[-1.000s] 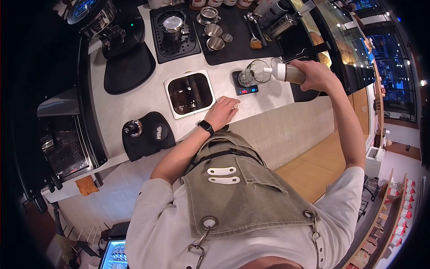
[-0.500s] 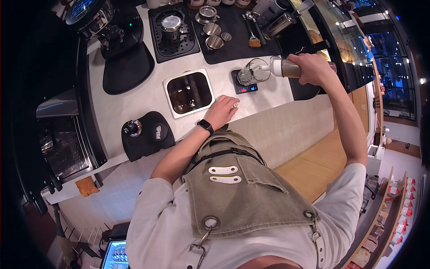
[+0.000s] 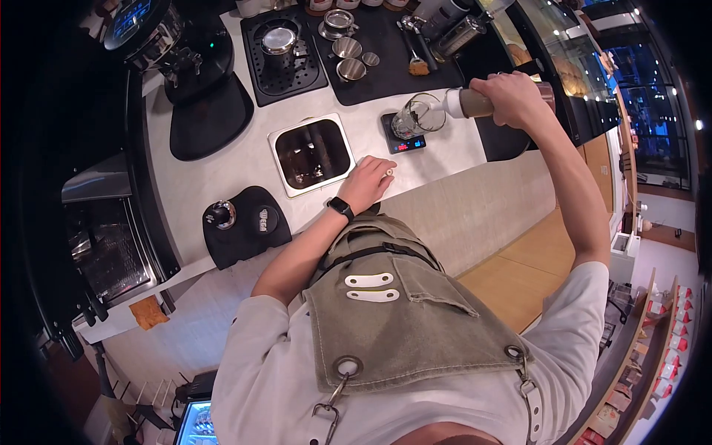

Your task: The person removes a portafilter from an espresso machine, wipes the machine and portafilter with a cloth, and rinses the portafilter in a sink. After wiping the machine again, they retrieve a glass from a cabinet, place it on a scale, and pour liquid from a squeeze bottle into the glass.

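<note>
My right hand [image 3: 513, 100] is wrapped round a squeeze bottle [image 3: 475, 103] with a white top and brownish contents. The bottle lies nearly on its side, its nozzle at the mouth of a clear glass [image 3: 414, 121]. That glass stands on a black digital scale [image 3: 405, 143] with lit red and blue readouts. My left hand [image 3: 368, 182] rests at the counter's front edge, closed on a small pale ring-shaped cap [image 3: 389, 172] between thumb and fingers.
Left of the glass, a metal bin [image 3: 314, 154] is set into the white counter [image 3: 245, 167]. Farther back are a black drip tray [image 3: 285, 70], small metal cups [image 3: 350, 70] and a brush [image 3: 418, 65]. A tamper [image 3: 220, 215] sits on a black mat at the left.
The bottle and my right hand have shifted slightly left and up in view, with the bottle's nozzle still at the glass. My left hand stays put.
</note>
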The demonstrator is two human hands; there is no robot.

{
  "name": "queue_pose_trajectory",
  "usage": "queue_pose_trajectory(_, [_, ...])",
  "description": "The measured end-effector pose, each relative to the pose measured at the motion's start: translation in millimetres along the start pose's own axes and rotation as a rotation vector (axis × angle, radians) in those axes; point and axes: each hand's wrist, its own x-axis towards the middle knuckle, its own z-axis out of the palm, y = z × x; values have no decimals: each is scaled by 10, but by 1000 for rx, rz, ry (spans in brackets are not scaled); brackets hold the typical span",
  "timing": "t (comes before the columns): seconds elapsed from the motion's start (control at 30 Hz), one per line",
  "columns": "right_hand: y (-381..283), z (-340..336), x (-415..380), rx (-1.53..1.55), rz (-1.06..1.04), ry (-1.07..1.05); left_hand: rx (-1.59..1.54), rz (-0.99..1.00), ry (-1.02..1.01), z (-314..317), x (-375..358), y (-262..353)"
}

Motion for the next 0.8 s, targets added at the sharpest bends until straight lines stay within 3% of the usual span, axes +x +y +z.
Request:
queue_pose_trajectory(0.33, [6, 36, -13, -19, -30, 64, 9, -10, -30, -30, 16, 30])
queue_pose_trajectory(0.43, [12, -36, -36, -36, -8, -26, 14, -19, -33, -48, 23, 50])
queue_pose_trajectory(0.57, [2, 2, -15, -43, -11, 119, 3, -21, -31, -39, 21, 58])
queue_pose_trajectory(0.8, [0, 10, 17, -62, 1, 58, 6, -37, -40, -40, 23, 51])
